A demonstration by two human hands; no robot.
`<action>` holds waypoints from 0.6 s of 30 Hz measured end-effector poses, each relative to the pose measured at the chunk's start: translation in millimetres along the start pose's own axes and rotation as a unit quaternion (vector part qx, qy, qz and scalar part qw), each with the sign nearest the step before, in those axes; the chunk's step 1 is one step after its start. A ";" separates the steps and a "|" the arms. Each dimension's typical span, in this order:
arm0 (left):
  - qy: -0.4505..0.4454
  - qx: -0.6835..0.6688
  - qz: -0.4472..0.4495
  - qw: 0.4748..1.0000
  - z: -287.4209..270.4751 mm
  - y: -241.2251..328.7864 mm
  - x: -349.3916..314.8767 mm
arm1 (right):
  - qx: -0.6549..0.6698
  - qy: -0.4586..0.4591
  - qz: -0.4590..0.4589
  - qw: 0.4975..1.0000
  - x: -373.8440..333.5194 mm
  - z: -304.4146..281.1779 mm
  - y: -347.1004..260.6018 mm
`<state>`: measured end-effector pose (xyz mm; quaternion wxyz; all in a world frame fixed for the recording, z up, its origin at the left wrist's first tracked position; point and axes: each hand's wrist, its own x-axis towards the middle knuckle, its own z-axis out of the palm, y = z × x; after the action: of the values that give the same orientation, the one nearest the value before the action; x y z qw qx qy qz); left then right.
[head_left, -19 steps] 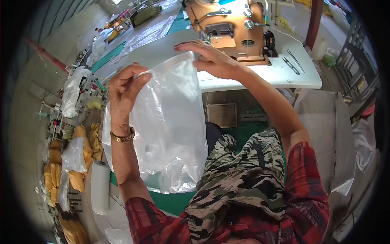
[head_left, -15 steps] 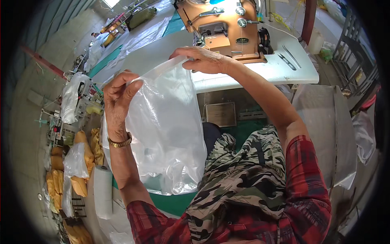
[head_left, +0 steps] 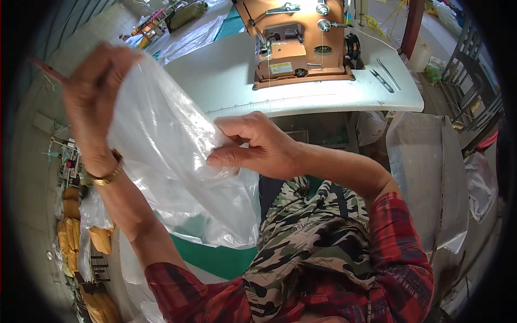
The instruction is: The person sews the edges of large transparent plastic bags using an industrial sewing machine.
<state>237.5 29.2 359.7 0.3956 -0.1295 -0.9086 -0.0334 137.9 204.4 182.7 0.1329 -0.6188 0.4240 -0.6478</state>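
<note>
A clear plastic bag (head_left: 167, 124) hangs between my hands, its lower part crumpled beside my lap. My left hand (head_left: 99, 89), raised at the far left and slightly blurred, grips the bag's upper corner. Lower and further right, my right hand (head_left: 264, 145) pinches the bag's right edge between thumb and fingers. An orange sewing machine (head_left: 301, 43) stands beyond my hands on a white table (head_left: 231, 81), with a ruler scale (head_left: 274, 101) along the near side.
Thread snips (head_left: 382, 81) and tweezers (head_left: 389, 74) lie at the table's right. A sheet-covered panel (head_left: 417, 172) stands to my right. Yellow bundles (head_left: 69, 237) are stacked at the left. A green sheet (head_left: 215, 258) lies below the bag.
My left hand has moved up and left, carrying its corner of the bag along. The right hand has come down from the top edge toward me and now pinches the bag lower.
</note>
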 end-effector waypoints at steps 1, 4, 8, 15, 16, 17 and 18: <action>0.027 0.010 0.039 0.999 -5.7 7.1 12.9 | 0.097 0.022 0.015 0.995 -0.5 2.5 -13.4; 0.030 -0.124 -0.021 0.992 17.3 0.5 30.2 | 0.294 0.077 0.092 0.948 -7.9 -15.6 -17.3; -0.095 -0.100 0.023 0.990 128.9 -44.4 33.9 | 0.143 0.116 0.139 0.973 -42.7 -55.0 52.2; -0.146 -0.125 -0.099 0.976 251.1 -72.6 14.2 | 0.017 0.161 0.238 0.958 -63.0 -104.8 85.7; -0.167 -0.122 -0.124 0.971 258.6 -75.8 13.1 | 0.017 0.156 0.240 0.958 -64.0 -109.8 91.6; -0.160 -0.131 -0.125 0.970 264.6 -79.5 10.3 | -0.058 0.159 0.217 0.961 -67.1 -116.9 99.3; -0.159 -0.131 -0.129 0.970 269.0 -82.9 9.7 | -0.132 0.162 0.193 0.959 -70.0 -123.2 103.5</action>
<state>18.4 -4.8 186.0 0.2183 -0.0654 -0.9565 -0.1821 2.6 237.9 76.0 0.1019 -0.4243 0.6328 -0.6397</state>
